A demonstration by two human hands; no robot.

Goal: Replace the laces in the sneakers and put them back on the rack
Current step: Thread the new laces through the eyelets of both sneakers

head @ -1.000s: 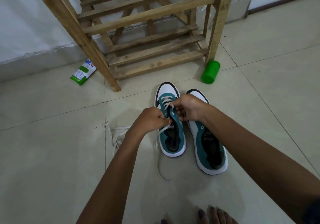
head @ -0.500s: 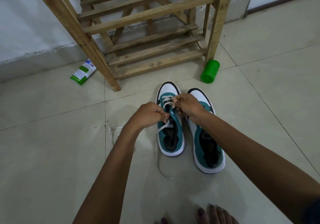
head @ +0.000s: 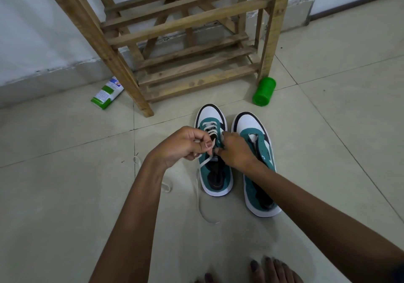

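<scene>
Two green and white sneakers are sitting side by side on the tile floor [head: 65, 195], toes pointing at the wooden shoe rack [head: 192, 64]. The left sneaker [head: 215, 173] is getting its white lace [head: 210, 129] put in. A few rows are already crossing near the toe. The right sneaker [head: 258, 169] is showing no lace yet.

The left hand [head: 181, 146] is curling its fingers and pinching the lace just over the left sneaker. The right hand [head: 237, 151] is curling over the middle of the same sneaker, and its fingertips are meeting the left hand's at the lace. It looks like it is pinching the lace too, but its fingers are partly hiding.

From the pinch, the lace is hanging down and running back along the left side of the sneaker, toward the person, and its tip is lying on the floor. The sneaker's long way is going from the person to the rack. So the next holes are lying just under the fingers, a little closer to the person than the laced rows. Both hands are about as near, one on each side of the sneaker.

Another white lace [head: 166, 186] is lying loose on the floor under the left arm. A green cup [head: 263, 91] is lying by the rack's leg, and a small green and white box [head: 107, 92] is lying on the other side. I think the job is still far from done.
</scene>
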